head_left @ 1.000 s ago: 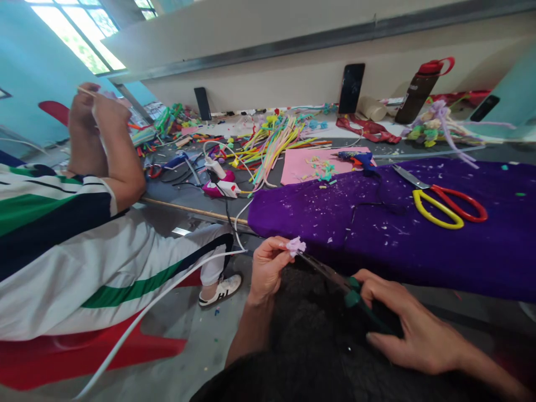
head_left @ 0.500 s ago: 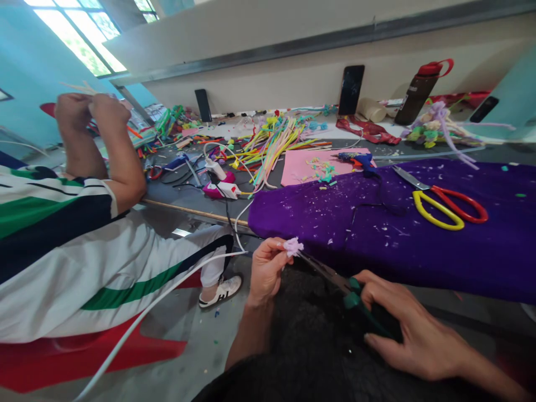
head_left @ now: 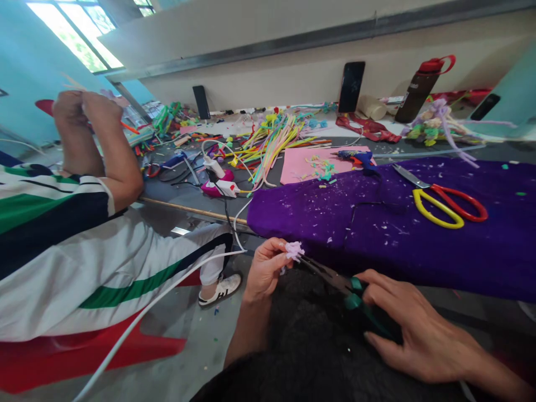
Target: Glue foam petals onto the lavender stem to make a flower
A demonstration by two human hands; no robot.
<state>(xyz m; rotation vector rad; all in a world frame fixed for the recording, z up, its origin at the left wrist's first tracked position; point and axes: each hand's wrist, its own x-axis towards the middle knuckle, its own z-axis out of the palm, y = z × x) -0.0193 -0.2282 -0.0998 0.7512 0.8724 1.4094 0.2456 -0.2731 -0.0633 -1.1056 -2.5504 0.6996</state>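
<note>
Low in front, my left hand pinches a small fuzzy lilac piece between thumb and fingers. What looks like a pair of long-nosed pliers with green grips points left, its thin tip touching or right beside the lilac piece. My right hand is closed around the green grips, with the thumb underneath. Behind my hands, a purple cloth sprinkled with pale fluff covers the table's near edge. Scissors with yellow and red handles lie on it.
Another person's hands are raised at left. Pipe cleaners, a pink sheet, a glue gun, a power strip and a dark bottle occupy the table. A white cable runs down to the left.
The lilac piece in my left hand is turned slightly and sits a touch lower and farther right. My right hand keeps its hold on the pliers. The view has shifted slightly.
</note>
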